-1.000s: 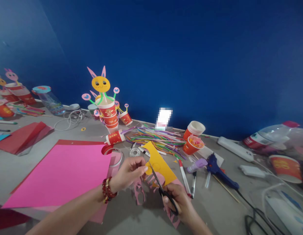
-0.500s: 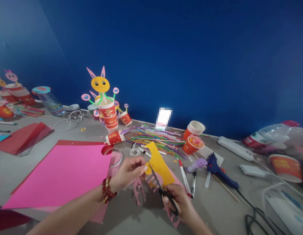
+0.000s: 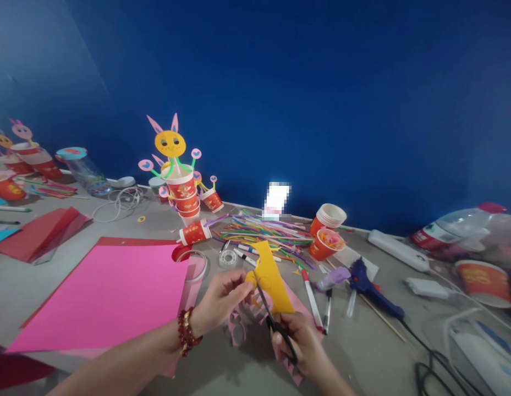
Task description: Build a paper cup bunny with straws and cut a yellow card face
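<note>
My left hand (image 3: pixel 228 300) pinches the left part of a sheet of yellow paper (image 3: pixel 275 283) with drawn circles. My right hand (image 3: pixel 300 338) is wrapped round the black handles of a pair of scissors (image 3: pixel 283 335), whose blades point up and left into the paper near my left fingertips. A bite is cut out of the yellow paper's upper left edge. Pink paper scraps (image 3: pixel 237 327) with round holes lie on the table below my hands.
Pink paper sheets (image 3: pixel 110 297) lie at left. Behind are many pipe cleaners (image 3: pixel 263 228), a clear tape roll (image 3: pixel 228 257) and a cup figure (image 3: pixel 183 190). On the right are a red-capped marker (image 3: pixel 312 300), a blue glue gun (image 3: pixel 371 286) and paper cups (image 3: pixel 327 242).
My left hand has shifted slightly right, and the yellow paper has turned a little. The scissor blades look closer together at the cut.
</note>
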`<state>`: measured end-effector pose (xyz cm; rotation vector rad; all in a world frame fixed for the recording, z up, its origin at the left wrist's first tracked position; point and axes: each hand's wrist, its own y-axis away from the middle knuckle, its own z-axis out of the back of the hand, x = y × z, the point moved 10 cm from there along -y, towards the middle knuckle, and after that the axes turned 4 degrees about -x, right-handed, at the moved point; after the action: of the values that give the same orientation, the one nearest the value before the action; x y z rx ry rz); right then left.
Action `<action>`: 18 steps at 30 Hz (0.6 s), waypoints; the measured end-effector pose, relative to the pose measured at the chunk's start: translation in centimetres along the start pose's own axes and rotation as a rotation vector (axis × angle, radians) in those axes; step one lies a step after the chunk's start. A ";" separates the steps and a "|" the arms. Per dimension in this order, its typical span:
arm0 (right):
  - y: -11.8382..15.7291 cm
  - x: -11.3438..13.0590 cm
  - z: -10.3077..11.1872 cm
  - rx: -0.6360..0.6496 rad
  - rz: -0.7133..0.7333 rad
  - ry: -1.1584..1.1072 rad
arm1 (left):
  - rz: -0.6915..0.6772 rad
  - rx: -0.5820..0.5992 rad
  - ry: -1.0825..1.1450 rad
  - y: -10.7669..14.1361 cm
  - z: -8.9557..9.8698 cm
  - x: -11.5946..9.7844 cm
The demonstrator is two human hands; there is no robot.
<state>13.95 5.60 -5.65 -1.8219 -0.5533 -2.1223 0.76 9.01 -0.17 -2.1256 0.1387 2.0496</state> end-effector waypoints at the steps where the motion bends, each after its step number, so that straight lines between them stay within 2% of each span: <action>1: 0.1 -0.2 -0.2 0.007 -0.014 -0.033 | -0.007 -0.017 -0.025 0.0 0.2 0.0; 6: 0.8 -1.0 -1.7 0.113 -0.104 -0.192 | -0.040 -0.125 -0.205 -0.3 1.6 -0.3; 9: 0.7 -0.6 -1.4 0.096 -0.069 -0.156 | -0.059 -0.134 -0.262 -0.3 1.9 -0.5; 15: 0.5 -0.2 -0.7 0.075 -0.029 -0.105 | 0.010 0.028 -0.122 -0.1 0.2 0.5; 18: 0.4 -0.3 -0.7 0.064 -0.025 -0.113 | 0.011 0.099 -0.125 0.1 -0.7 0.5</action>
<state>13.60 4.89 -6.00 -1.9179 -0.6664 -2.0019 1.40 8.83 -0.61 -1.9385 0.2294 2.1275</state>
